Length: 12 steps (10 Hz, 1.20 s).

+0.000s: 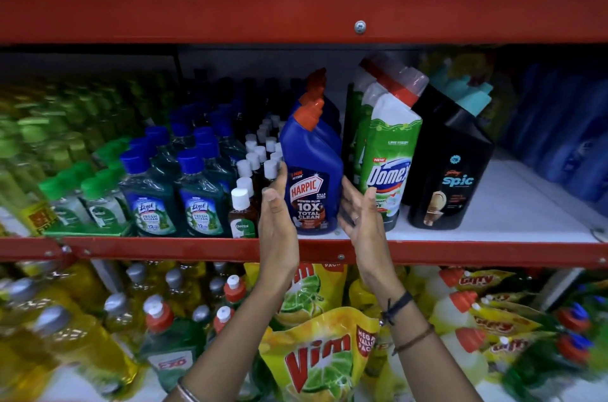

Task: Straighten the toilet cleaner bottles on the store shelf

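Note:
A blue Harpic toilet cleaner bottle (pixel 312 171) with an orange cap stands upright at the front of the middle shelf, with more of the same lined up behind it. My left hand (pixel 276 220) presses its left side, thumb in front. My right hand (pixel 360 220) lies against its lower right side, with the fingers between it and a green-and-white Domex bottle (pixel 388 155). That Domex bottle leans to the right. A black Spic bottle (pixel 450 171) with a teal cap stands right of it, also tilted.
Small brown Dettol bottles (pixel 241 217) and green Lizol bottles (pixel 151 204) crowd the shelf left of the Harpic. The red shelf lip (pixel 197 248) runs below my hands, and a red beam (pixel 296 7) above. Vim pouches (pixel 316 359) fill the lower shelf.

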Each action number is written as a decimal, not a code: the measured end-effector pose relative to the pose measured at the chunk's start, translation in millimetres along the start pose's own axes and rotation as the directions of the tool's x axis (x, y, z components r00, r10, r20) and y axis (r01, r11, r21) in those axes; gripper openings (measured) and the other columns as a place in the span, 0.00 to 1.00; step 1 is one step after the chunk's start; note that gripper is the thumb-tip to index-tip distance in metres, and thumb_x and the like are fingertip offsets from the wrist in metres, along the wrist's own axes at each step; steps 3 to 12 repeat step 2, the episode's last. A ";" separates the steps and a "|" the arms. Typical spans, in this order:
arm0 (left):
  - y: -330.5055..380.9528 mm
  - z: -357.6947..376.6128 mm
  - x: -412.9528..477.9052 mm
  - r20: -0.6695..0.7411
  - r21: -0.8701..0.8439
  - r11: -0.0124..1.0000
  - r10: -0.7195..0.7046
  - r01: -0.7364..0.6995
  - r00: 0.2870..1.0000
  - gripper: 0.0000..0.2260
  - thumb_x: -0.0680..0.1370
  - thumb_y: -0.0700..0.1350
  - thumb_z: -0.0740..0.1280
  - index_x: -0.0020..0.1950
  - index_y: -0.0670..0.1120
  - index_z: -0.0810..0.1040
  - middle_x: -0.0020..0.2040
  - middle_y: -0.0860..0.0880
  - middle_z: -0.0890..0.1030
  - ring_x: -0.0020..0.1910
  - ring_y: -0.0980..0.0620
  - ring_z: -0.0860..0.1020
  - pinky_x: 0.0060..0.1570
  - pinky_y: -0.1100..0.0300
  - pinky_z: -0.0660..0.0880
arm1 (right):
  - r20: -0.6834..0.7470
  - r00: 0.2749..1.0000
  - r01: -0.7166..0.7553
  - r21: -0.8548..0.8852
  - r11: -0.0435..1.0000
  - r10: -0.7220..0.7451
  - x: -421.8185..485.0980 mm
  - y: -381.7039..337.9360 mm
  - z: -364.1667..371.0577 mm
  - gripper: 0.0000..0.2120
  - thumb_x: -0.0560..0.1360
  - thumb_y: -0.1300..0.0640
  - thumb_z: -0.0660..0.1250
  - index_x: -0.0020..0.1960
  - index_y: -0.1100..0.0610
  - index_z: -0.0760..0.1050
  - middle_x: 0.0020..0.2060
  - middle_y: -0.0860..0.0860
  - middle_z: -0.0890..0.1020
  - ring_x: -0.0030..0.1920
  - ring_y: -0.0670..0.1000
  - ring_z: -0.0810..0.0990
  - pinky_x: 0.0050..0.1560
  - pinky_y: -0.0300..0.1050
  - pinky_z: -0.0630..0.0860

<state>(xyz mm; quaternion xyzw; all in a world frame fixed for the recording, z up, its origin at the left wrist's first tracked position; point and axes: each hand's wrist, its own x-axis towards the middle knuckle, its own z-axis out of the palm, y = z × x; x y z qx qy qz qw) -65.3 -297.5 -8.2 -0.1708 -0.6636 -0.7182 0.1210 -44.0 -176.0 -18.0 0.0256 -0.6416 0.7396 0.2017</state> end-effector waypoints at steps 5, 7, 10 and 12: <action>3.7 1.8 -7.1 -0.033 0.084 0.991 0.108 -0.105 0.994 0.27 0.70 0.77 0.44 0.67 0.74 0.60 0.75 0.61 0.64 0.73 0.64 0.63 0.73 0.55 0.64 | -0.145 0.984 0.107 -0.009 0.994 -0.107 -15.1 -7.3 -3.6 0.30 0.74 0.32 0.51 0.64 0.51 0.72 0.62 0.47 0.79 0.62 0.45 0.78 0.65 0.47 0.75; 3.7 1.8 -7.1 -0.033 0.084 0.991 0.108 -0.105 0.994 0.27 0.70 0.77 0.44 0.67 0.74 0.60 0.75 0.61 0.64 0.73 0.64 0.63 0.73 0.55 0.64 | -0.145 0.984 0.107 -0.009 0.994 -0.107 -15.1 -7.3 -3.6 0.30 0.74 0.32 0.51 0.64 0.51 0.72 0.62 0.47 0.79 0.62 0.45 0.78 0.65 0.47 0.75; 3.7 1.8 -7.1 -0.033 0.084 0.991 0.108 -0.105 0.994 0.27 0.70 0.77 0.44 0.67 0.74 0.60 0.75 0.61 0.64 0.73 0.64 0.63 0.73 0.55 0.64 | -0.145 0.984 0.107 -0.009 0.994 -0.107 -15.1 -7.3 -3.6 0.30 0.74 0.32 0.51 0.64 0.51 0.72 0.62 0.47 0.79 0.62 0.45 0.78 0.65 0.47 0.75; 3.7 1.8 -7.1 -0.033 0.084 0.991 0.108 -0.105 0.994 0.27 0.70 0.77 0.44 0.67 0.74 0.60 0.75 0.61 0.64 0.73 0.64 0.63 0.73 0.55 0.64 | -0.145 0.984 0.107 -0.009 0.994 -0.107 -15.1 -7.3 -3.6 0.30 0.74 0.32 0.51 0.64 0.51 0.72 0.62 0.47 0.79 0.62 0.45 0.78 0.65 0.47 0.75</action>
